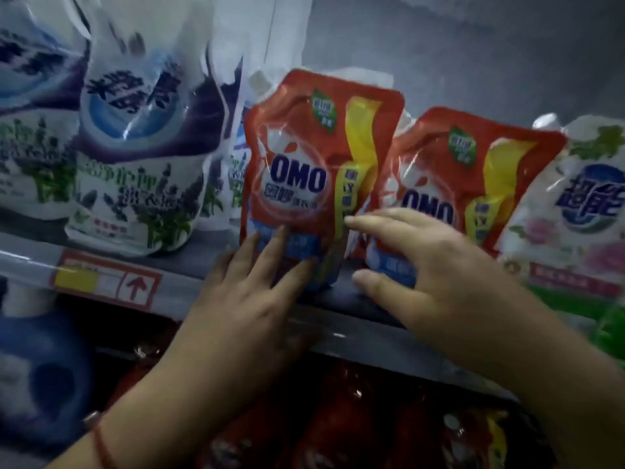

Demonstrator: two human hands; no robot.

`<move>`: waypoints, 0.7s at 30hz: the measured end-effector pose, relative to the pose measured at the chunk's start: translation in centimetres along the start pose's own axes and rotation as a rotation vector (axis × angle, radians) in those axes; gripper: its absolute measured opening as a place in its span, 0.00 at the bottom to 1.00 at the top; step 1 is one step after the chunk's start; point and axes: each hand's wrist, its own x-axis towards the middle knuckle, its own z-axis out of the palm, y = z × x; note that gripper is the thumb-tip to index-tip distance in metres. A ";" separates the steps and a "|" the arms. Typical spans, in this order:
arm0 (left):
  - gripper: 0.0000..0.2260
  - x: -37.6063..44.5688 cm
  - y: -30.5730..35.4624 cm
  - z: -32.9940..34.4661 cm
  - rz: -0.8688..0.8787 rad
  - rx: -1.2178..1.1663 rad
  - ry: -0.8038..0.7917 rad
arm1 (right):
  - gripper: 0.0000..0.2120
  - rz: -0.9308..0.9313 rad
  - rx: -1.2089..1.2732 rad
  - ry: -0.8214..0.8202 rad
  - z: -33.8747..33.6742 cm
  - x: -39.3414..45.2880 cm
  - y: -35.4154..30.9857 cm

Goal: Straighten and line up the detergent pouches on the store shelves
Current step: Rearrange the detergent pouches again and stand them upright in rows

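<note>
Nearest to me is my left forearm, with a thin red string (101, 445) tied round the wrist. Under my arms, on the lower shelf, lie dark red packs (355, 418) and something blue (40, 367) at the left, too blurred to tell more.

My left hand (243, 299) reaches up over the shelf edge (189, 282), its fingers straight and spread, the fingertips (282, 231) pressing flat on the blue band at the foot of the left red OMO pouch (304, 170). It grips nothing. My right hand (422, 265) comes in from the right, fingers stretched out and loose, the forefinger tip touching that same pouch at its yellow right edge, the thumb low near the shelf lip. It lies across the foot of the right red OMO pouch (473, 170) without curling round it.

Both red pouches stand on the upper shelf, side by side, leaning a little to the right, the left one further forward and overlapping the right one's left edge. A red price tag (105, 280) with an arrow sits on the shelf edge to the left.

Further left stand white and purple lavender pouches (135, 147), taller. At the far right stands a white pouch with pink flowers (581, 204), touching the right red one. Behind all is the grey back wall (473, 55).
</note>
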 end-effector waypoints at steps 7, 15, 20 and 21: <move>0.39 -4.5 4.5 -0.8 -0.285 -0.266 -0.174 | 0.31 0.364 0.110 -0.153 3.2 -10.7 4.2; 0.37 -3.8 18.5 -1.5 -0.202 -0.241 -0.435 | 0.29 0.582 0.184 -0.090 -1.6 -24.4 9.9; 0.36 -5.4 30.2 -2.2 -0.070 -0.244 -0.525 | 0.29 0.711 0.183 -0.173 -5.6 -36.0 12.6; 0.36 -5.9 33.0 -2.4 -0.018 -0.260 -0.543 | 0.30 0.733 0.163 -0.187 -6.5 -38.2 13.2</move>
